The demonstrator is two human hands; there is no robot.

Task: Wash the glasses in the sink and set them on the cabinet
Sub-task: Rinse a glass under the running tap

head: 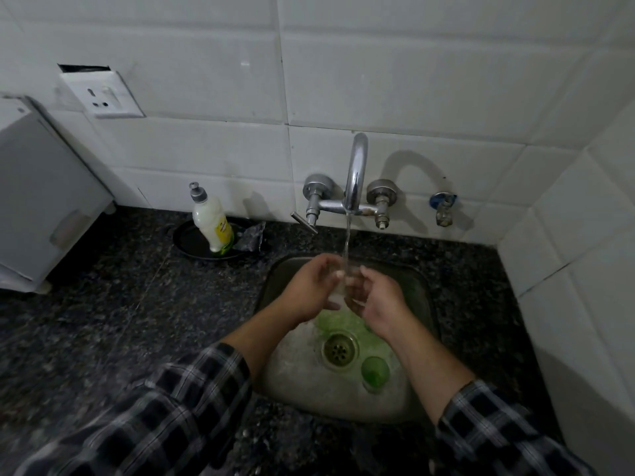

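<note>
Soap bottle [213,221], wall socket [101,96], scrubber [251,237]

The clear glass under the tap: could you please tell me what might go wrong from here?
The clear glass is wet under the running water, so it might slip from the left hand and right hand. If dropped, it could hit the green glass standing in the sink below and break.

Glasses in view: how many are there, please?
2: a clear glass in the left hand and right hand under the tap; a green glass beside the drain. More may be hidden beneath them.
</note>
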